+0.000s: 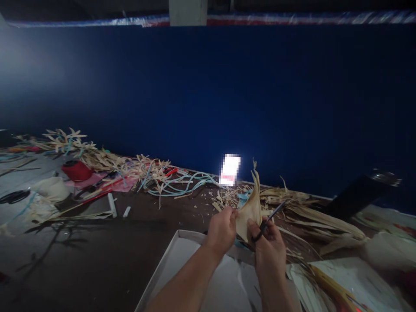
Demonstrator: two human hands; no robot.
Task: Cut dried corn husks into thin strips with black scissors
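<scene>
The coming move turns on how the dried husk (249, 212) stands between the two hands: it rises from the fingers as a pale sheet, broad at the bottom and drawn to a twisted tip, its long axis running up and away from the person with a slight lean to the right. The left hand (222, 229) is at its left edge, fingertips pinched together on the margin with no gap to be seen. The right hand (269, 247) is at the lower right, thumb laid flat on the husk's face — the fingers behind are partly hidden, so how firmly they press I cannot tell. That same hand also carries the scissors (269, 219), dark handle against the fingers, blades slanting up and to the right, away from the sheet; the blades look closed, though the dim light leaves some doubt. Of the two, the right hand is the nearer to the blades. The husk is above the far edge of a white box (180, 255), with loose scraps (225, 198) just beyond the left hand and more dried strips (328, 219) to the right.
</scene>
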